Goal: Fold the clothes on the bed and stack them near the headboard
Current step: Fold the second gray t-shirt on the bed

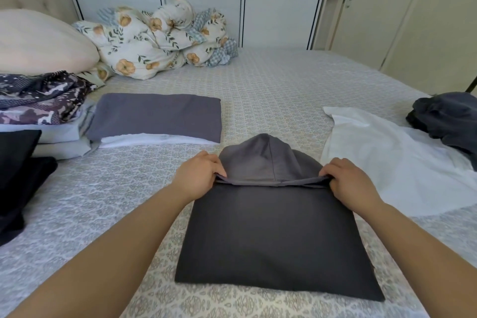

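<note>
A dark grey hoodie lies folded into a rectangle in front of me on the bed, its hood pointing away. My left hand pinches the folded edge at the hood's left base. My right hand pinches the same edge at the right base. To the left lies a folded grey garment on top of a white one. A white shirt lies unfolded at the right, with a crumpled dark garment beyond it.
A stack of folded clothes topped by a purple patterned piece sits at the left, with black fabric nearer me. A cream pillow and a floral duvet lie by the headboard. White cabinets stand behind the bed.
</note>
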